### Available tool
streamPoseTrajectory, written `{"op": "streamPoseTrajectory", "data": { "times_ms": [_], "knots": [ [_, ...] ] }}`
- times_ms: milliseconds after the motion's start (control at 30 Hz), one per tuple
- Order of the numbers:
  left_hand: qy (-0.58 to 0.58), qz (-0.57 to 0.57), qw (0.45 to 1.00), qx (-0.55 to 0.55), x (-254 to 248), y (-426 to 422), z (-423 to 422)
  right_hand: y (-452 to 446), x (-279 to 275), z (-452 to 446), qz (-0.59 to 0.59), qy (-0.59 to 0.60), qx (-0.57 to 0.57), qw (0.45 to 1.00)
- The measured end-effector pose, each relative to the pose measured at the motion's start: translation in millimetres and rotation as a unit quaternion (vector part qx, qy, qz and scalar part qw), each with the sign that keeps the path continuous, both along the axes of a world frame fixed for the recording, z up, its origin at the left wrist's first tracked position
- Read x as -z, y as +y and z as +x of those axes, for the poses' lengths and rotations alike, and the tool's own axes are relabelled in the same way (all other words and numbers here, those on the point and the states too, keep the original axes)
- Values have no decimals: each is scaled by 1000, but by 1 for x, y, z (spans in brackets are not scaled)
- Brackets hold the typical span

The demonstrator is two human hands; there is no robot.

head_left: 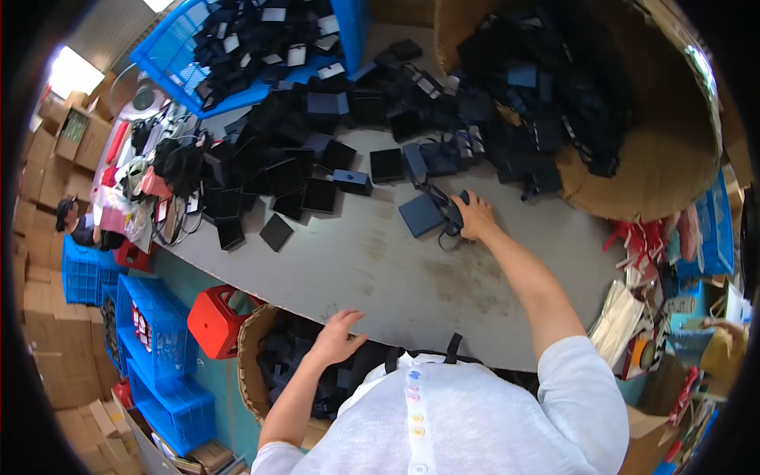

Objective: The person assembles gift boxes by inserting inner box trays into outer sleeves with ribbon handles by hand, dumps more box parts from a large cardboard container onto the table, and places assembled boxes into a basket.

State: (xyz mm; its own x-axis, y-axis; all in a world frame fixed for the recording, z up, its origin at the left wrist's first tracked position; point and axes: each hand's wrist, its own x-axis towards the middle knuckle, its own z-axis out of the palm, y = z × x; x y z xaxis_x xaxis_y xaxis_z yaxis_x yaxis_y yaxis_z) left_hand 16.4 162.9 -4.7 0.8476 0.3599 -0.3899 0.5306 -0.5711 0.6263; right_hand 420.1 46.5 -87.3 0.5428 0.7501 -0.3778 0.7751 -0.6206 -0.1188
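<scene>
At seven o'clock, by near edge of gray table (356, 277), left hand (339, 339) is held with fingers half open, near carton (252, 356). At three o'clock, dark strap (451, 222) is gripped in bent fingers of right hand (476, 218). Flat blue box (421, 215) is set at nine o'clock from that hand. Farther, at ten o'clock, black boxes (279, 176) are heaped. Dark things are piled in blue crate (348, 36), eleven o'clock, and cardboard bin (653, 174), two o'clock.

Grey table (380, 277): dark boxes (321, 195), some seemingly open
</scene>
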Motion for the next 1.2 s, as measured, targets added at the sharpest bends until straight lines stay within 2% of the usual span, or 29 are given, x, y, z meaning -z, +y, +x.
{"op": "streamPoseTrajectory", "data": {
  "times_ms": [67,100,133,167,267,300,333,367,433,467,500,533,567,633,667,700,733,767,800,833,867,900,933,967,1000,1033,1100,1133,1200],
  "knots": [
    [-33,-9,998,53,17,-7,16,3,4,-8,17,79,153,985],
    [-28,-17,999,28,22,-12,28,6,-11,-20,18,76,143,987],
    [-24,-28,999,6,28,-19,44,1,-26,-31,72,342,240,906],
    [-119,-19,992,-30,31,-29,61,-6,-42,-48,115,577,323,741],
    [-315,-11,946,-74,16,-52,118,-23,-50,-102,198,674,276,656],
    [-314,-16,946,-72,15,-57,130,-26,-48,-115,224,708,261,617],
    [-336,-29,937,-92,13,-59,141,-31,-48,-133,300,631,268,663],
    [-359,-39,926,-111,13,-62,148,-30,-58,-134,302,628,270,664],
    [-404,-45,907,-105,23,-62,154,-32,-90,-135,332,353,162,860],
    [-381,8,924,-38,17,-60,153,-31,-97,-137,415,233,135,869],
    [-355,61,933,29,14,-59,153,-33,-101,-136,415,231,138,869],
    [-361,-35,932,-22,18,-63,152,-32,-104,-132,471,168,109,859],
    [-362,-35,931,-21,19,-66,151,-31,-110,-129,525,103,77,842],
    [-306,-28,951,-32,20,-68,149,-30,-123,-127,559,102,111,815],
    [-302,-118,944,-57,21,-68,149,-32,-121,-120,609,106,146,773],
    [-301,-119,944,-60,19,-70,152,-35,-119,-112,655,109,181,726],
    [-329,-209,916,-94,16,-73,155,-38,-100,-103,624,170,233,726],
    [-355,-297,877,-127,14,-75,159,-43,-86,-96,622,171,230,728],
    [-349,-323,870,-129,18,-77,162,-50,-73,-93,510,425,317,677],
    [-352,-323,869,-130,17,-73,167,-56,-55,-94,353,641,377,568],
    [-379,-235,894,-54,15,-67,174,-62,-22,-102,337,642,402,559],
    [-399,-143,906,21,14,-62,180,-74,-35,-102,332,703,365,511],
    [-394,-85,913,67,29,-49,188,-76,-35,-94,347,686,421,481],
    [-396,-88,912,66,42,-37,197,-78,-35,-87,362,665,476,447],
    [-308,60,949,41,54,-23,208,-80,-40,-81,365,662,477,449],
    [-209,207,956,14,68,-10,220,-83,-48,-78,401,630,487,453],
    [-170,241,956,-6,107,19,248,-86,-54,-71,442,592,496,456],
    [-175,238,955,-4,103,30,256,-91,-54,-68,447,582,496,464],
    [-45,85,995,-23,90,45,265,-101,-57,-63,457,557,514,465]
  ]
}}
